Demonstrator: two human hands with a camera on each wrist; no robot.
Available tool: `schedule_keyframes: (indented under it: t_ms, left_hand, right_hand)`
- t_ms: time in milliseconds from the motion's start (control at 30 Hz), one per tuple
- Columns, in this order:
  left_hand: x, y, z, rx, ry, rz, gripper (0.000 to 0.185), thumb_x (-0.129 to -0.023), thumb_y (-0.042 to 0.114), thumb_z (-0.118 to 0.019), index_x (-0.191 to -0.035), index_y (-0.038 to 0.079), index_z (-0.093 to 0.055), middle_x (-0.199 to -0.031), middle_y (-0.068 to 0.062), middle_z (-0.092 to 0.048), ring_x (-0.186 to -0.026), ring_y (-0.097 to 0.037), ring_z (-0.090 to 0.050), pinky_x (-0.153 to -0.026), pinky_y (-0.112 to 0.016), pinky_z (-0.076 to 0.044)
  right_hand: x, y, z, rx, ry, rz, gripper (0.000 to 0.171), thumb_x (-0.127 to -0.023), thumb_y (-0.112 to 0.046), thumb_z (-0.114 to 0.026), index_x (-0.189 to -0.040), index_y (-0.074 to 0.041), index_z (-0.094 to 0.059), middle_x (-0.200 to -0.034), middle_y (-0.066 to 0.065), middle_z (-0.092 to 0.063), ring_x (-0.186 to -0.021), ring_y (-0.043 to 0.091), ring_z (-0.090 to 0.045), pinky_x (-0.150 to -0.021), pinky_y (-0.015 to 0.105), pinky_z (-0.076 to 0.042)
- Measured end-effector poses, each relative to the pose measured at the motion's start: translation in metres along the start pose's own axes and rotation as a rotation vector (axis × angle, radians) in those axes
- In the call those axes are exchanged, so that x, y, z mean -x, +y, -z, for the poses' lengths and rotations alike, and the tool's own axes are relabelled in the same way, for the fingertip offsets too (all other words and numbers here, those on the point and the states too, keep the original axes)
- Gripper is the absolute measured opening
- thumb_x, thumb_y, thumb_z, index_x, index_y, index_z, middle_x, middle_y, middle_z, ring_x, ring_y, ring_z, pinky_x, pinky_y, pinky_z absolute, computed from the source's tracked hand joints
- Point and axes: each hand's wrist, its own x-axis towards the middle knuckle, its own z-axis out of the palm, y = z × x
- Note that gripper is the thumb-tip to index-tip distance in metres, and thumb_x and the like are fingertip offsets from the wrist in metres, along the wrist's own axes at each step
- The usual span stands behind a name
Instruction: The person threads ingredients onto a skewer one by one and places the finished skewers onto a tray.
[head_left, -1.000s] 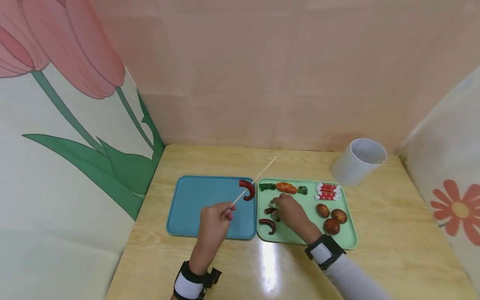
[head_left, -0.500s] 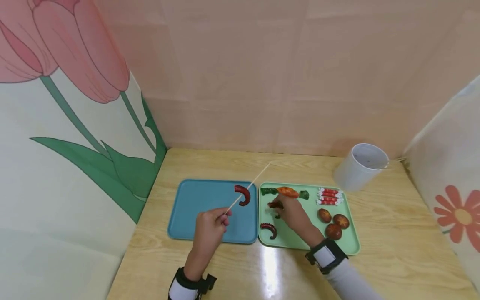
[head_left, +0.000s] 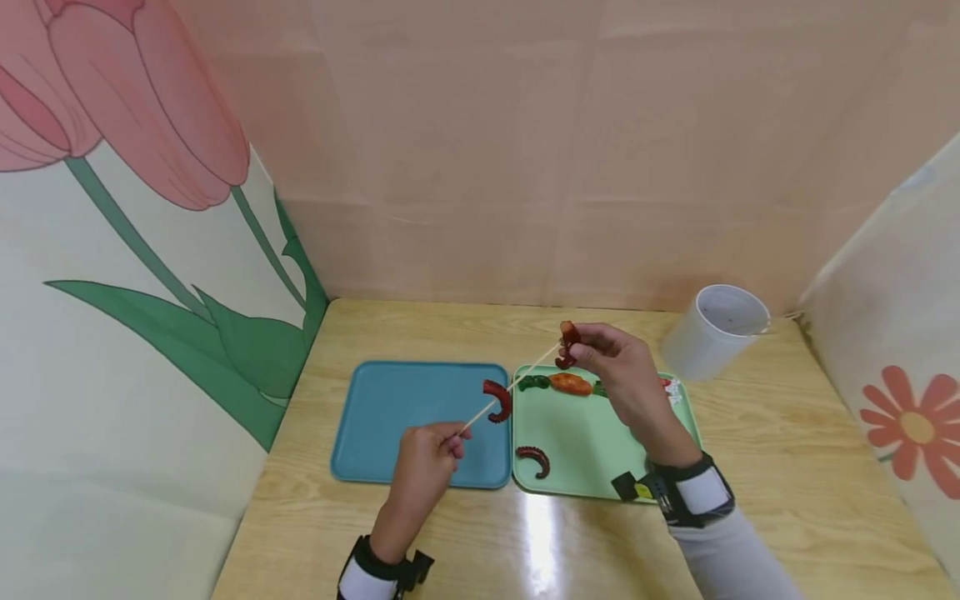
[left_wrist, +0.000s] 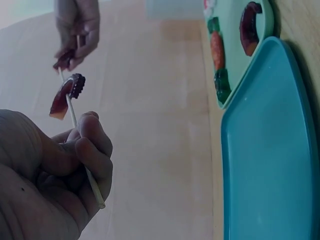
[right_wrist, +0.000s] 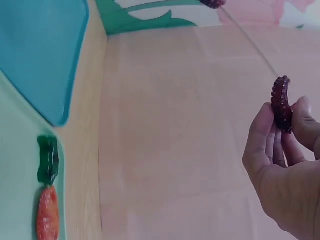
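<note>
My left hand [head_left: 423,458] pinches a thin wooden skewer [head_left: 481,412] near its lower end, its tip slanting up to the right. A curved, dark red octopus tentacle [head_left: 506,403] is threaded partway along the skewer, above the seam between the trays. Between thumb and fingers my right hand [head_left: 628,379] holds a second tentacle [right_wrist: 282,105] up at the skewer's far end, where the tip meets it in the head view. Another tentacle [head_left: 537,454] lies in the front left of the green tray [head_left: 577,454].
A blue tray [head_left: 412,425] sits left of the green one. Green pieces [right_wrist: 48,160] and an orange piece [head_left: 572,384] line the green tray's back edge. Red-and-white pieces [head_left: 671,390] are partly hidden by my right arm. A white cup [head_left: 701,346] stands back right.
My right hand has picked the second tentacle off the green tray and lifted it up to the skewer's tip. My left hand has kept its grip on the skewer.
</note>
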Motion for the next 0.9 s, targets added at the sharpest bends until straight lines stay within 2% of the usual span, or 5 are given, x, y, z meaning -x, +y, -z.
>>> schedule_keyframes:
  t_ms: [167, 400, 633, 767, 900]
  left_hand:
    - [0.0004, -0.0008, -0.0008, -0.033, -0.008, -0.022, 0.023, -0.091, -0.013, -0.061, -0.094, -0.001, -0.079, -0.075, -0.005, -0.073, -0.057, -0.001, -0.057, -0.046, -0.015, -0.049]
    - [-0.0016, -0.0005, -0.0016, -0.134, 0.018, -0.102, 0.027, -0.088, -0.017, -0.06, -0.096, -0.001, -0.08, -0.078, -0.003, -0.076, -0.063, -0.003, -0.062, -0.051, -0.014, -0.048]
    - [-0.0023, 0.0016, -0.0017, -0.123, 0.02, -0.1, 0.027, -0.088, -0.017, -0.06, -0.098, -0.002, -0.08, -0.079, -0.004, -0.076, -0.064, -0.004, -0.064, -0.052, -0.015, -0.049]
    - [-0.0036, 0.0031, -0.0032, -0.13, 0.037, -0.121, 0.025, -0.088, -0.016, -0.061, -0.095, -0.002, -0.08, -0.078, -0.004, -0.076, -0.063, -0.003, -0.063, -0.053, -0.015, -0.05]
    - [-0.0055, 0.0029, -0.0063, -0.163, 0.078, -0.172, 0.024, -0.085, -0.017, -0.063, -0.091, -0.001, -0.08, -0.076, -0.004, -0.076, -0.061, -0.003, -0.062, -0.056, -0.015, -0.052]
  right_hand:
    - [0.0014, -0.0033, -0.0025, 0.041, -0.004, 0.024, 0.039, -0.095, -0.018, -0.072, -0.13, -0.001, -0.065, -0.111, -0.009, -0.072, -0.1, 0.007, -0.071, -0.088, 0.021, -0.06]
    - [-0.0007, -0.0017, -0.0044, 0.078, -0.006, 0.069, 0.037, -0.095, -0.016, -0.073, -0.128, -0.002, -0.066, -0.109, -0.01, -0.071, -0.098, 0.005, -0.07, -0.087, 0.02, -0.06]
    - [-0.0028, -0.0034, -0.0094, 0.134, 0.004, 0.112, 0.038, -0.092, -0.014, -0.076, -0.125, 0.002, -0.066, -0.106, -0.011, -0.071, -0.097, 0.007, -0.068, -0.085, 0.019, -0.06]
    - [-0.0025, -0.0034, -0.0106, 0.16, 0.016, 0.084, 0.04, -0.09, -0.019, -0.078, -0.124, 0.0, -0.067, -0.105, -0.009, -0.071, -0.098, 0.009, -0.068, -0.085, 0.018, -0.06]
    - [-0.0013, -0.0031, -0.01, 0.084, 0.017, 0.015, 0.036, -0.09, -0.02, -0.079, -0.121, -0.004, -0.071, -0.104, -0.009, -0.073, -0.097, 0.008, -0.07, -0.085, 0.018, -0.06]
